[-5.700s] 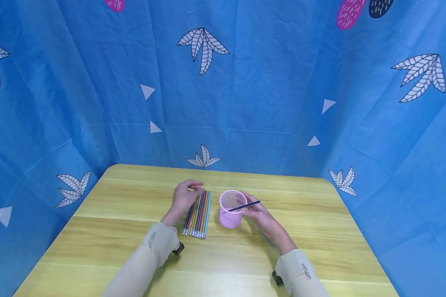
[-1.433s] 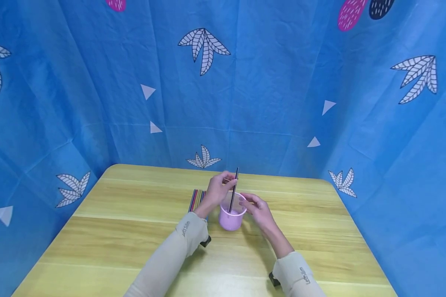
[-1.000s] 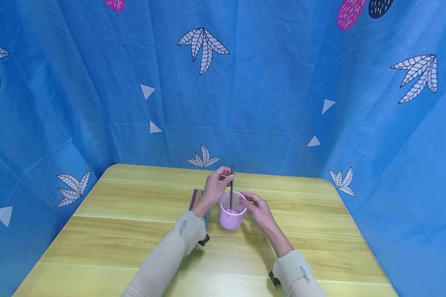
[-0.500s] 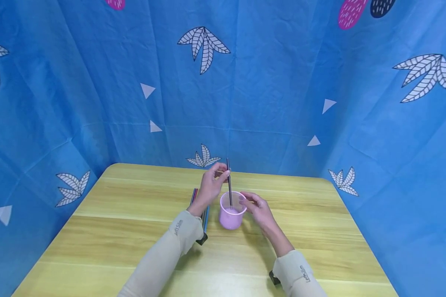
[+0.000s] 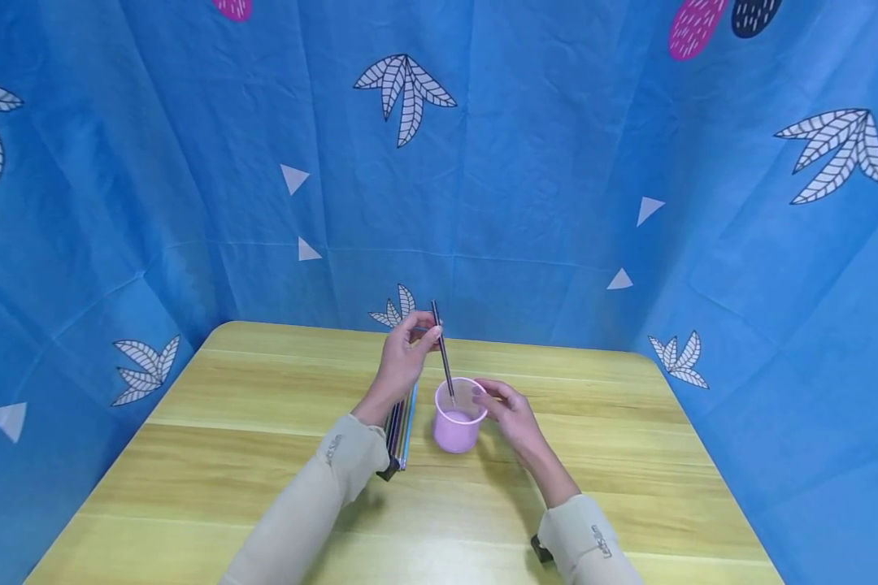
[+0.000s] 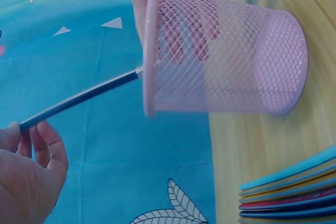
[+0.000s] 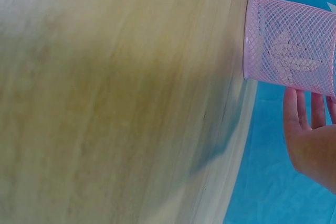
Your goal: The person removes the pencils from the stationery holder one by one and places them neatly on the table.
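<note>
My left hand (image 5: 401, 361) pinches a dark pencil (image 5: 444, 353) near its upper end, between thumb and fingers. The pencil slants, and its lower end with the metal band (image 6: 138, 71) is at the mouth of a pink mesh pencil cup (image 5: 455, 436). Upright on the table, the cup has my right hand (image 5: 515, 422) around its right side near the rim. Through the mesh in the left wrist view, fingertips show against the wall. The right wrist view shows that hand (image 7: 315, 140) at the cup's side. No other pencil is visible inside.
A row of colored pencils (image 5: 408, 431), with a light blue one at its right edge, lies left of the cup, partly under my left forearm. The wooden table (image 5: 190, 455) ends at a blue patterned curtain (image 5: 527, 187) behind and at both sides.
Earlier the dark pencil leaned in the cup while my left hand was over the row. Since then that hand has gripped the pencil and raised it up and leftward. My right hand stays at the cup.
</note>
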